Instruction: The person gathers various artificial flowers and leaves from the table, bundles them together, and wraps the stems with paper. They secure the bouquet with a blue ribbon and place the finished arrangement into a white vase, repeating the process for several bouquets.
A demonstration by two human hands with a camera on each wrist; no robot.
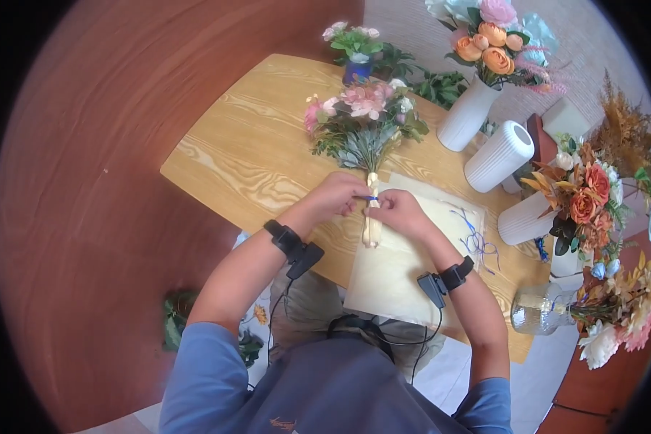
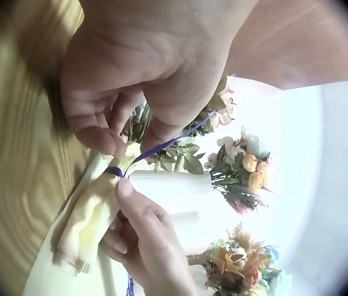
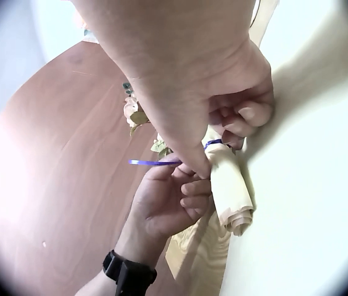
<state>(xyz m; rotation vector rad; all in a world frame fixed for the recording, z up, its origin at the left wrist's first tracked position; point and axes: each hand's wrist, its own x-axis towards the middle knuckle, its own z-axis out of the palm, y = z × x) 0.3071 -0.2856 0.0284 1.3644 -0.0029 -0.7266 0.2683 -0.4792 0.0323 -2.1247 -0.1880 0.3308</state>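
A bouquet (image 1: 369,108) of pink and white flowers lies on the table with its stems towards the person. Cream paper (image 3: 231,191) is wrapped round the stems, and a narrow blue ribbon (image 2: 116,171) circles this wrap. The left hand (image 1: 338,195) pinches the ribbon between thumb and fingers, with a loose end sticking out past them. From the other side, the right hand (image 1: 401,213) grips the wrapped stems, its thumb tip right at the ribbon band. In the right wrist view, the right hand's fingers (image 3: 248,117) curl behind the wrap.
Cream wrapping sheets (image 1: 390,282) lie under the right forearm, with loose blue ribbons (image 1: 477,242) on them. White vases (image 1: 499,155), some with flowers, and a glass vase (image 1: 539,309) line the right side. A small potted plant (image 1: 356,54) stands at the far edge.
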